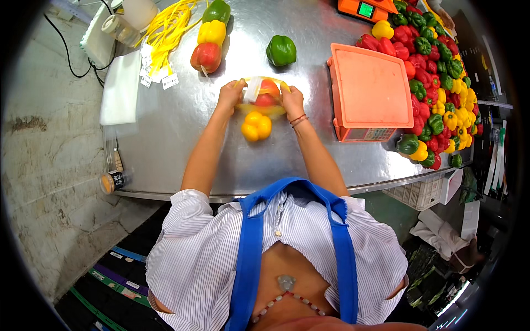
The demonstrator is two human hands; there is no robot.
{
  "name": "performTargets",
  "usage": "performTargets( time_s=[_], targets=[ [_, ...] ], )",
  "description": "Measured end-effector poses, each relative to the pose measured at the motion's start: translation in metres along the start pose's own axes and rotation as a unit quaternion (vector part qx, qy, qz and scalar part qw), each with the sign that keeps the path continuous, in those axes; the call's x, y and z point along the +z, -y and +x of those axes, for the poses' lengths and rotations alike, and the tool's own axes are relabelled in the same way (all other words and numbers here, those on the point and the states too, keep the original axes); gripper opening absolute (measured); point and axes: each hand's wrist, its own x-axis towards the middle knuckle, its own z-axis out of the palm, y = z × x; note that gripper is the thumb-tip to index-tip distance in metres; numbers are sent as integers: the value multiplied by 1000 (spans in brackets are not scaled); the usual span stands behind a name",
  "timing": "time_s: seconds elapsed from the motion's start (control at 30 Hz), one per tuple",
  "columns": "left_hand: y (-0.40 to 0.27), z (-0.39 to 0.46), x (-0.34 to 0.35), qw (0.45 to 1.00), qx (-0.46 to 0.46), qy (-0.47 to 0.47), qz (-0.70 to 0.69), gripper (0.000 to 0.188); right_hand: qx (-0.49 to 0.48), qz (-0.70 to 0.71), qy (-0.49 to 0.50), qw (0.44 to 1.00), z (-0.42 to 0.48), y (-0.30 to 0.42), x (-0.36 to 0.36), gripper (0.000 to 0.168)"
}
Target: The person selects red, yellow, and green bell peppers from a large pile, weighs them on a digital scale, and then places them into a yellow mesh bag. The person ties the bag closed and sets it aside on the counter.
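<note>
Between them, my left hand and my right hand hold a yellow band spread into a loop. A white label hangs on the band near my left fingers. Within the loop's outline shows a red bell pepper, partly blurred; whether the band touches it I cannot tell. Just on my side of it lies a yellow bell pepper. Beyond my hands a single green bell pepper rests on the steel table.
A green, yellow and red pepper row lies far left, near yellow bands with tags and white plastic bags. At right stand a scale with an orange platform, an orange scale with a lit display, and a pepper heap.
</note>
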Motion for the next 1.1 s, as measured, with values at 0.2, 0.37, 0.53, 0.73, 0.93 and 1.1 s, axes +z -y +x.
performTargets(
  time_s=[0.2,0.37,0.53,0.73,0.93,1.1],
  targets=[
    [24,20,10,1000,-6,-25,13,23,-11,-53,2,999,10,-11,-2,29],
    [22,12,13,997,13,-31,67,23,-18,-59,-3,998,8,-17,-2,28],
    [36,17,6,987,94,-55,115,20,-125,-55,-59,989,-3,-7,7,28],
    [39,14,11,948,175,-86,250,22,-121,-94,-66,986,0,-11,3,26],
    [42,9,10,909,213,-120,338,20,-151,-79,-99,980,-10,-10,8,25],
    [48,3,10,897,259,-134,332,14,-193,-98,-103,971,-16,-6,9,25]
  ],
)
